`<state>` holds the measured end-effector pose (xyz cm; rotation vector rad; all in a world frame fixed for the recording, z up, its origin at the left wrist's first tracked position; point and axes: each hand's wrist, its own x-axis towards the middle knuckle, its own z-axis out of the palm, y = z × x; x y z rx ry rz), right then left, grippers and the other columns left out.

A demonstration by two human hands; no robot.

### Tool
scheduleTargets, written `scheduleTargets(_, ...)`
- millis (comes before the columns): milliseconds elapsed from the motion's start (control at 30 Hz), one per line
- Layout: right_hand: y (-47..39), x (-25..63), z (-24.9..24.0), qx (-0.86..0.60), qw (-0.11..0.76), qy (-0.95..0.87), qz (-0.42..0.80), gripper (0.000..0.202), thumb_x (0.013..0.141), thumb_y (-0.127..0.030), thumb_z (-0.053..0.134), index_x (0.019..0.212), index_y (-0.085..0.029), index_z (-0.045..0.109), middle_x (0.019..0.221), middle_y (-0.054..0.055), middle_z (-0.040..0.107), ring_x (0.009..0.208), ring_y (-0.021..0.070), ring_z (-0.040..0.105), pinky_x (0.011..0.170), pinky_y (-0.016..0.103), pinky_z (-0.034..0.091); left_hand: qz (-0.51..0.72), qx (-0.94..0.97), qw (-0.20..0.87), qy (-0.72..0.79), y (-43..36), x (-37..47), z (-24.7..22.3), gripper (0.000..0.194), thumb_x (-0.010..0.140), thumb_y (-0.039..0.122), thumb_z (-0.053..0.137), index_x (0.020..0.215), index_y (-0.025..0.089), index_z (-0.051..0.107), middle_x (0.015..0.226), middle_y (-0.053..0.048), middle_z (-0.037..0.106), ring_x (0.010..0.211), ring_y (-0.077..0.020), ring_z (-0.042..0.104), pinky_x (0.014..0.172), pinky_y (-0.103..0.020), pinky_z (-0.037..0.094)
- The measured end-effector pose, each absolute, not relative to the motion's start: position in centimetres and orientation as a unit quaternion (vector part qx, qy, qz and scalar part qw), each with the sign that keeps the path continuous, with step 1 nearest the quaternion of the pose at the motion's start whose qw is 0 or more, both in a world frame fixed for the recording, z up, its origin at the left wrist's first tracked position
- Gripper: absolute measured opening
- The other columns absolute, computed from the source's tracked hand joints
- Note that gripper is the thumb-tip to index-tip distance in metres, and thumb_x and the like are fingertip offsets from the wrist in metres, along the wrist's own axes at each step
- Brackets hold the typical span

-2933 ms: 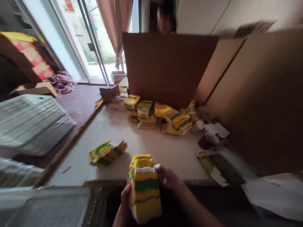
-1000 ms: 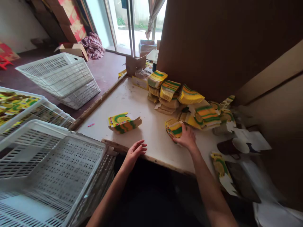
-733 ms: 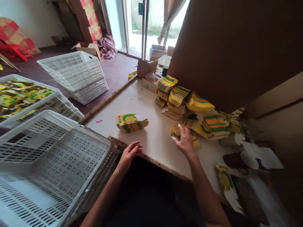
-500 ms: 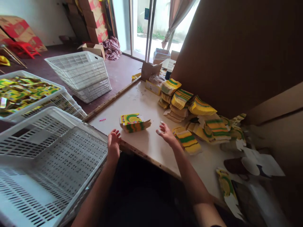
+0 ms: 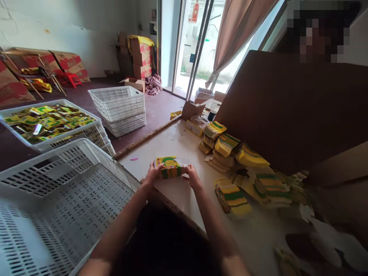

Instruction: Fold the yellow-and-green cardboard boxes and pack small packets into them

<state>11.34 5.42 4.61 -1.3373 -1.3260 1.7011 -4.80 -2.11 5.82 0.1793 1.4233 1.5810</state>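
A yellow and green printed carton (image 5: 169,168) lies near the front edge of the white tabletop (image 5: 146,143). My left hand (image 5: 154,172) grips its left end, thumb on the top face. At the carton's right end, the fingers of my right hand (image 5: 191,175) are closed on its end flaps. Bundles of flat yellow-green cartons (image 5: 232,195) lie to the right of my right hand. More stacked bundles (image 5: 227,145) sit farther back.
A large white plastic crate (image 5: 94,191) stands at my left, against the table. Behind it, another crate (image 5: 99,124) holds many yellow-green packs. White stacked crates (image 5: 116,101) stand on the floor. A dark brown board (image 5: 293,111) rises behind the bundles, with a person partly visible beyond it.
Both hands have moved in from beside the carton and now grip its two ends. My view has tilted up, and a person beyond the board has come into sight.
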Motion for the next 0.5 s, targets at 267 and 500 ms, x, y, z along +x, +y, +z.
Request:
scheduleTargets(267, 2.5, 13.6, 4.8, -0.534, 0.358, -0.433, 0.632, 0.036, 0.057, -0.044, 0.055, 0.085, -0.027, 0.040, 0.092, 0.001, 0.056, 0.096, 0.0203, 0.055, 0.073, 0.031, 0.048, 0.646, 0.091, 0.515, 0.556, -3.2, -2.6, 5.3, 0.027, 0.070, 0.019, 0.068, 0.091, 0.024, 0.051, 0.083, -0.002, 0.066, 0.077, -0.0201, 0.066, 0.078, -0.035, 0.053)
scheduleTargets(500, -1.4, 22.1, 1.1, -0.568, 0.416, -0.425, 0.568, 0.045, 0.060, -0.056, 0.057, 0.094, -0.027, 0.050, 0.106, 0.005, 0.063, 0.109, 0.0283, 0.054, 0.093, 0.042, 0.045, 0.614, 0.126, 0.568, 0.533, -4.2, 3.1, 3.6, 0.041, 0.056, 0.018, 0.081, 0.086, 0.021, 0.054, 0.077, -0.003, 0.066, 0.077, -0.0233, 0.067, 0.073, -0.033, 0.053)
